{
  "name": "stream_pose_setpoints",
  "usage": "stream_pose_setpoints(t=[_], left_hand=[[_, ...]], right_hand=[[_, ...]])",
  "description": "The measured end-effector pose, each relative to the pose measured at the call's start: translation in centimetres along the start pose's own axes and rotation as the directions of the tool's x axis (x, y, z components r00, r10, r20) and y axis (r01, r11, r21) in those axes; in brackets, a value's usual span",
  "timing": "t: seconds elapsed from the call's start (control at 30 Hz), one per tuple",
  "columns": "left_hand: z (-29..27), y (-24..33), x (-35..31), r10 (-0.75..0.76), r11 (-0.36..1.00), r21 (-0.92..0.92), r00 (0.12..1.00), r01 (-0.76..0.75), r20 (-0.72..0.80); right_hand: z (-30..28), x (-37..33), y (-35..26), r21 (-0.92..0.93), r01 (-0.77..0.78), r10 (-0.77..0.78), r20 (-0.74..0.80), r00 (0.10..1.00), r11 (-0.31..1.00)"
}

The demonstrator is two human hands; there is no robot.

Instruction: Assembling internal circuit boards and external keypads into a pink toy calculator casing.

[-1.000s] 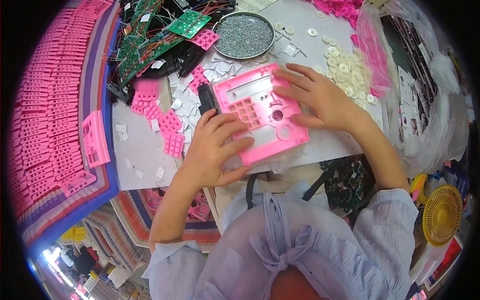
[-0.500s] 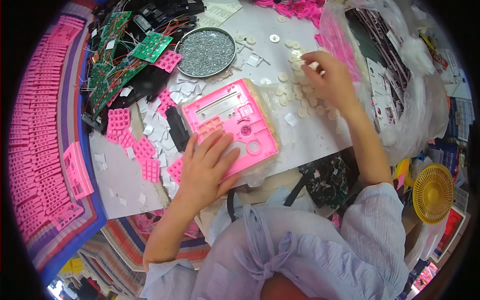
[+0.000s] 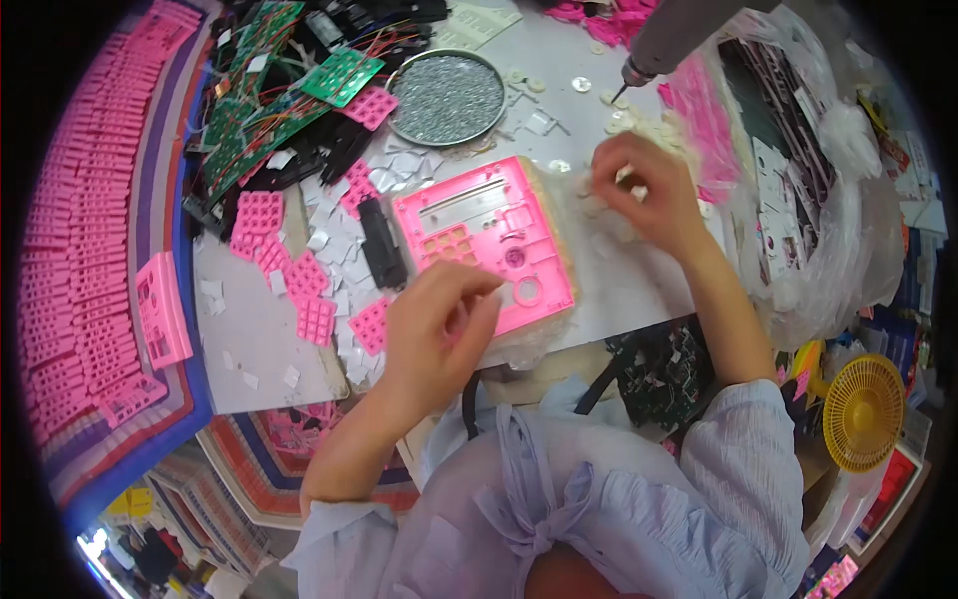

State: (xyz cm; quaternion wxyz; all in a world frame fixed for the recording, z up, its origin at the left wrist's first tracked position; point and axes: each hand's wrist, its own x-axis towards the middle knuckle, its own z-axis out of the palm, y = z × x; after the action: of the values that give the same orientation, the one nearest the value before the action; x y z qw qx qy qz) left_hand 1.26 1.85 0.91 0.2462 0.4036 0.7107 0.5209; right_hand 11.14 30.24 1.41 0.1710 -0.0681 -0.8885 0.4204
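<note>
A pink plastic housing point(image 3: 534, 220) with a grid of square openings, a slot and a round ring lies on a yellowish pad point(image 3: 559, 225) in front of me. Over its near left corner is my left hand point(image 3: 434, 324), thumb and fingers bent together; whatever they pinch is too small to make out. Right of the housing, my right hand point(image 3: 654, 195) has its fingers curled into a pinch, with a pale cream disc point(image 3: 587, 190) at the fingertips. Loose cream discs point(image 3: 654, 130) lie behind that hand, partly covered by it. A black part point(image 3: 381, 245) touches the housing's left side.
An electric screwdriver point(image 3: 664, 50) hangs point down above the discs. A round tin point(image 3: 446, 97) of small screws stands at the back. Pink keypads point(image 3: 259, 220), white paper pieces point(image 3: 334, 240) and wired green boards point(image 3: 342, 77) lie left. Stacked pink housings point(image 3: 85, 200) line the far left.
My left hand has lifted off the housing's face and curled its fingers. My right hand has come nearer, toward the housing. The screwdriver has come into view as the view shifted.
</note>
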Motion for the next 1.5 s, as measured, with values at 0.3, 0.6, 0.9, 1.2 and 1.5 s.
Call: stream_pose_setpoints(t=[0.3, 0.6, 0.9, 1.2, 1.5], left_hand=[[-0.3, -1.7, 4.4, -0.232, 0.969, -0.092, 0.973, 0.231, 0.0], [-1.5, -0.1, 2.4, -0.001, 0.956, 0.29, 0.992, -0.036, 0.126], [-0.7, -0.4, -0.2, 0.047, 0.73, 0.639, 0.951, -0.242, 0.307], [2.2, 3.4, 8.9, 0.204, 0.968, 0.143, 0.978, -0.207, 0.032], [2.0, 1.8, 4.7, -0.066, 0.996, -0.049, 0.982, 0.076, 0.179]], right_hand=[[3.4, 0.3, -1.4, 0.135, 0.007, 0.0, -0.048, 0.999, 0.991], [4.3, -0.7, -5.1, -0.081, 0.076, -0.065, 0.129, 0.99, 0.994], [3.2, -1.9, -3.8, -0.062, -0.06, 0.063, 0.046, 0.997, 0.996], [-0.6, -2.1, -6.1, 0.095, -0.09, 0.103, -0.153, 0.983, 0.991], [3.3, -3.5, -5.9, -0.085, 0.077, -0.086, -0.108, 0.99, 0.993]])
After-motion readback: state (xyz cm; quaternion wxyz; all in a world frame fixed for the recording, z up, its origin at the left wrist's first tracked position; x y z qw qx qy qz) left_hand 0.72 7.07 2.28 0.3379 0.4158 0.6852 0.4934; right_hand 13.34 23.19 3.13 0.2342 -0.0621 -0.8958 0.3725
